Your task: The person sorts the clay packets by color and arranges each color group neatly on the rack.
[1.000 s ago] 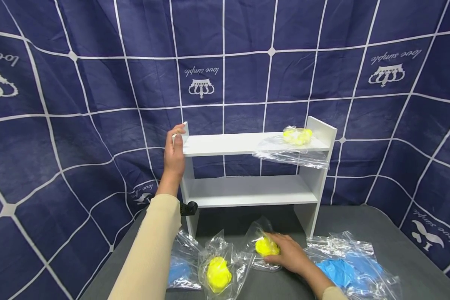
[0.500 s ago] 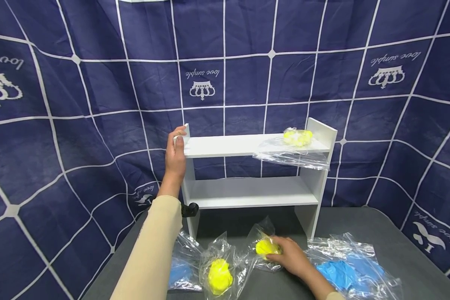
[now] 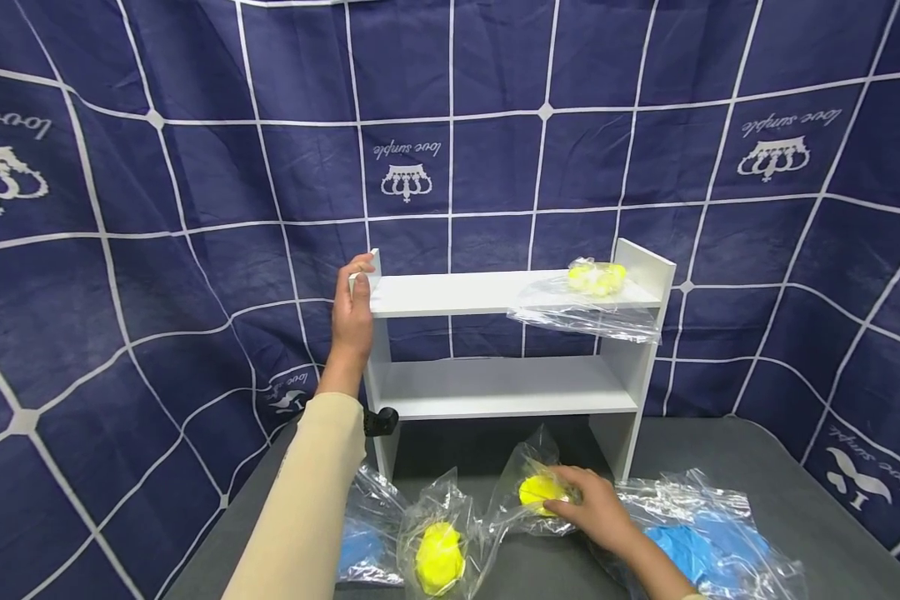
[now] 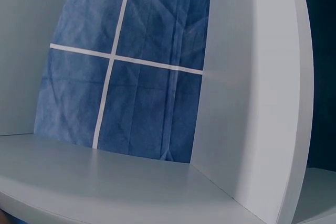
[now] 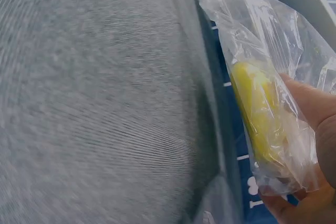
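The left hand (image 3: 353, 312) grips the upper left side panel of a white two-tier shelf (image 3: 450, 295). Low in front of the shelf, the right hand (image 3: 594, 507) pinches a clear bag with a yellow lump (image 3: 540, 494) inside. In the right wrist view, thumb and fingers of the right hand (image 5: 310, 129) lie around the bagged yellow lump (image 5: 260, 111). A second bagged yellow lump (image 3: 439, 560) lies to its left on the dark table. The left wrist view shows white shelf boards (image 4: 105, 177), with only a sliver of the hand at the lower left corner.
Another bagged yellow lump (image 3: 597, 279) sits at the right of the top shelf, its plastic hanging over the front edge. Bags with blue contents lie on the table at the right (image 3: 720, 550) and left (image 3: 360, 542). Dark blue cloth (image 3: 495, 158) with white lines hangs behind.
The right hand and the bagged yellow lump it pinches have shifted slightly to the right. The left hand has stayed on the side panel.
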Demonstrator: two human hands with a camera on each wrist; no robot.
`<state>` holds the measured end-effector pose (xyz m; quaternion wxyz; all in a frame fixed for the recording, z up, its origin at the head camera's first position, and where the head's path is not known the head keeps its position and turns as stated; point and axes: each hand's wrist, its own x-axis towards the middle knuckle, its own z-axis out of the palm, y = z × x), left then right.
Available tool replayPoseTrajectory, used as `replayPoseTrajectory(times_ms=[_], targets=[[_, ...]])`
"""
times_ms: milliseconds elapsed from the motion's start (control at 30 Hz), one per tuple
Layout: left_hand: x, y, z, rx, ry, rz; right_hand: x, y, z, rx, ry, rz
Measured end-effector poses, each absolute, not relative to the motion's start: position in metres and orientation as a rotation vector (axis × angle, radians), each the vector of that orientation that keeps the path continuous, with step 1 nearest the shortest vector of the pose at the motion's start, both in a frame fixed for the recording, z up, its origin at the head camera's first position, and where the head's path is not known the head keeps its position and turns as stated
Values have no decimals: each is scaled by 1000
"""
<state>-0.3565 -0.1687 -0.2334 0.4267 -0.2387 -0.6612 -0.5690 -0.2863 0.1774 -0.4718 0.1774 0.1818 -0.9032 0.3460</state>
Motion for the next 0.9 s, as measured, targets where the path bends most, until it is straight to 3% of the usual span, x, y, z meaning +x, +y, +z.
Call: replayPoseTrajectory(times_ms=[300, 733, 900], targets=[[-380, -175, -244, -590, -1653, -1382, -278, 183, -449, 397, -2565, 1080], [-378, -174, -243, -593, -1637, -1397, -258, 184, -396, 548, -2532, 1007], [-362, -167, -236, -591, -1637, -1403, -251, 181, -382, 625, -2486, 935]])
